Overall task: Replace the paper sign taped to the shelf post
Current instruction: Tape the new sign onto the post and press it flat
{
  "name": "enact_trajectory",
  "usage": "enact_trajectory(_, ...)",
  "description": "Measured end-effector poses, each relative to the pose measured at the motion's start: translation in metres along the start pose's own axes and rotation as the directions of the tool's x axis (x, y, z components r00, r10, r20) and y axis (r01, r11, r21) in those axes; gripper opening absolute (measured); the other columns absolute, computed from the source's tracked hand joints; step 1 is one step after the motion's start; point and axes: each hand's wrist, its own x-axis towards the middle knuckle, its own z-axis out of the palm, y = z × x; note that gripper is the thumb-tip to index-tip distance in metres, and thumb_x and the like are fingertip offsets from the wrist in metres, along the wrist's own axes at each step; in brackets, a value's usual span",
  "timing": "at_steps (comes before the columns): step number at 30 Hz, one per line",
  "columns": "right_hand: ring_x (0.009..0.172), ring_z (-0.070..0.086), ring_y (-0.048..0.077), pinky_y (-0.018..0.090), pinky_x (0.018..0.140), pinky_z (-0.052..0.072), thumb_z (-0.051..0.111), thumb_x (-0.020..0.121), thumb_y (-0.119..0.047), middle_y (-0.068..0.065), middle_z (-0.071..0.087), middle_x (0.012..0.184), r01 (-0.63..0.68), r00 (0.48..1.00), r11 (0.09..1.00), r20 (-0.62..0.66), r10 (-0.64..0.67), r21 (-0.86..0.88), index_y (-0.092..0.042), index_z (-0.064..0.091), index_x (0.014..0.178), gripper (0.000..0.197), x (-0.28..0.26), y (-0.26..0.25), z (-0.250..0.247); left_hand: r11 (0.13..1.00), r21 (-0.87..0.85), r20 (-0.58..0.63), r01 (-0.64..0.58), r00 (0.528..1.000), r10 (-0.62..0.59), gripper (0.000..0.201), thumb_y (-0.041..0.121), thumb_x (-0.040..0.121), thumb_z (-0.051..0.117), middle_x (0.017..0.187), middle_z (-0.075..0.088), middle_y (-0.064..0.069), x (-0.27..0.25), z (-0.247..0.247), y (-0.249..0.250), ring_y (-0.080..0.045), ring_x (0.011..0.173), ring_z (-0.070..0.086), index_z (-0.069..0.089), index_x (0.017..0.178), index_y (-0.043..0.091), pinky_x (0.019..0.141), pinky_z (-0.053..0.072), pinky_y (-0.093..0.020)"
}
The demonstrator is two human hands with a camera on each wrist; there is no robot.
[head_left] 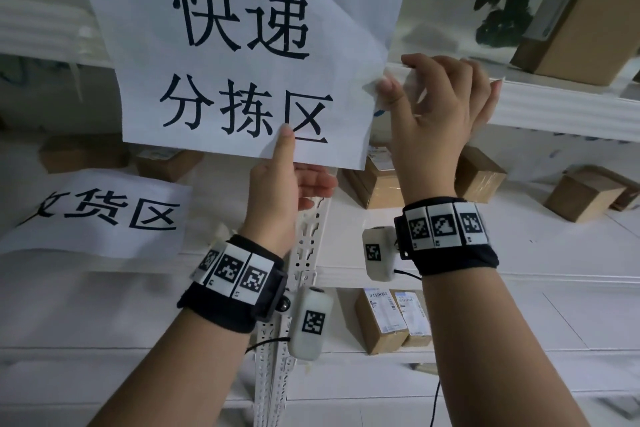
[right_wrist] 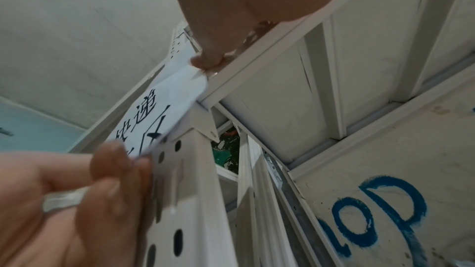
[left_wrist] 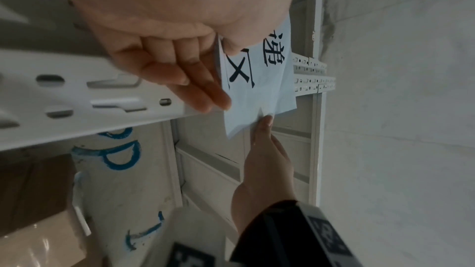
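A white paper sign (head_left: pixel 242 55) with large black characters hangs in front of the white perforated shelf post (head_left: pixel 308 236). My left hand (head_left: pixel 294 166) pinches its bottom edge, thumb on the front and fingers behind; the left wrist view shows those fingers (left_wrist: pixel 195 88) lying against the back of the sign (left_wrist: pixel 259 88). My right hand (head_left: pixel 436 114) is at the sign's crumpled right edge. Its thumb (right_wrist: pixel 208 60) presses a glossy strip of tape and the paper corner (right_wrist: pixel 180 84) onto the white shelf beam (head_left: pixel 554 107), while the other fingers rest on the beam.
A second paper sign (head_left: pixel 93 215) lies on the shelf at the left. Cardboard boxes (head_left: pixel 381 180) stand on the shelves behind and below, with a tall one (head_left: pixel 581 10) at upper right. A white panel with blue painted letters (right_wrist: pixel 372 216) sits under the beam.
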Motion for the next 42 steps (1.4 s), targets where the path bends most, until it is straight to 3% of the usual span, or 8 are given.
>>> enact_trajectory(5, 0.14, 0.045, 0.02, 0.059, 0.129, 0.011, 0.058, 0.1, -0.057, -0.009, 0.064, 0.125, 0.017, 1.0, 1.0, -0.012, -0.017, -0.021, -0.035, 0.072, 0.123, 0.035, 0.001, 0.0, -0.004, 0.996, 0.087, -0.034, 0.001, 0.999, 0.002, 0.058, 0.055, 0.105, 0.052, 0.049, 0.06, -0.004, 0.006, -0.031, 0.002, -0.025, 0.061, 0.07, 0.065, 0.068, 0.013, 0.056, 0.044, -0.03)
enact_trajectory(11, 0.143, 0.046, 0.025, 0.057, 0.129, 0.012, 0.051, 0.103, -0.046, -0.008, 0.066, 0.126, 0.015, 0.999, 0.998, -0.036, -0.017, -0.067, -0.036, 0.073, 0.122, 0.031, 0.0, 0.0, 0.002, 0.962, 0.145, 0.01, -0.233, 0.972, 0.234, 0.028, 0.028, 0.108, 0.056, 0.077, 0.076, -0.003, 0.003, -0.034, 0.005, -0.007, 0.056, 0.064, 0.07, 0.092, 0.01, 0.051, 0.047, -0.016)
enact_trajectory(18, 0.152, 0.037, 0.028, 0.054, 0.132, 0.007, 0.044, 0.105, -0.042, -0.005, 0.061, 0.138, -0.041, 0.998, 0.991, 0.047, 0.047, -0.128, -0.033, 0.067, 0.127, 0.033, 0.004, -0.016, -0.007, 0.648, 0.491, 0.176, -0.582, 0.795, 0.58, 0.014, 0.024, 0.098, 0.063, 0.086, 0.073, 0.008, 0.002, 0.006, 0.027, -0.006, 0.081, 0.069, 0.074, 0.096, 0.015, 0.076, 0.062, -0.031)
enact_trajectory(26, 0.162, 0.014, 0.038, 0.061, 0.131, 0.007, 0.047, 0.103, -0.022, 0.01, 0.032, 0.167, 0.06, 0.93, 0.969, 0.366, 0.033, -0.239, -0.031, 0.04, 0.152, 0.051, 0.006, -0.026, -0.045, 0.422, 0.773, 0.245, -0.475, 0.835, 0.493, 0.018, 0.03, 0.095, 0.06, 0.07, 0.066, 0.008, -0.007, 0.031, 0.06, -0.022, 0.071, 0.067, 0.068, 0.081, 0.022, 0.072, 0.062, -0.042)
enact_trajectory(32, 0.164, -0.009, 0.031, 0.058, 0.133, 0.008, 0.045, 0.108, -0.025, 0.008, -0.003, 0.178, 0.056, 0.832, 0.965, 0.546, 0.097, -0.255, -0.027, 0.007, 0.168, 0.072, -0.005, -0.035, -0.067, 0.372, 0.82, 0.269, -0.434, 0.867, 0.42, 0.021, 0.037, 0.096, 0.062, 0.105, 0.07, 0.006, -0.027, 0.023, 0.063, -0.019, 0.098, 0.068, 0.068, 0.111, 0.022, 0.092, 0.059, -0.042)
enact_trajectory(34, 0.165, -0.004, 0.03, 0.057, 0.133, 0.008, 0.05, 0.103, -0.019, 0.009, -0.008, 0.177, 0.03, 0.812, 0.967, 0.57, 0.123, -0.252, -0.026, 0.01, 0.167, 0.076, -0.014, -0.044, -0.071, 0.381, 0.815, 0.262, -0.437, 0.864, 0.431, 0.025, 0.036, 0.097, 0.061, 0.111, 0.07, 0.005, -0.034, 0.017, 0.062, -0.02, 0.102, 0.067, 0.068, 0.115, 0.021, 0.094, 0.058, -0.042)
enact_trajectory(39, 0.136, 0.048, 0.036, 0.05, 0.113, 0.039, 0.06, 0.093, -0.027, 0.013, 0.051, 0.146, 0.003, 0.864, 0.975, 0.492, 0.109, -0.221, -0.02, 0.054, 0.141, 0.049, -0.049, -0.087, -0.074, 0.36, 0.818, 0.284, -0.449, 0.859, 0.427, 0.023, 0.022, 0.099, 0.058, 0.126, 0.065, -0.002, -0.036, 0.002, 0.061, -0.021, 0.111, 0.065, 0.067, 0.12, 0.018, 0.094, 0.053, -0.035)
enact_trajectory(42, 0.119, 0.055, 0.037, 0.048, 0.099, 0.042, 0.061, 0.087, -0.02, 0.009, 0.06, 0.125, 0.021, 0.912, 0.985, 0.408, 0.053, -0.174, -0.02, 0.066, 0.123, 0.036, -0.066, -0.118, -0.061, 0.399, 0.794, 0.271, -0.459, 0.854, 0.444, 0.026, 0.009, 0.1, 0.051, 0.129, 0.062, -0.006, -0.032, -0.016, 0.07, -0.023, 0.113, 0.063, 0.068, 0.119, 0.015, 0.098, 0.052, -0.036)
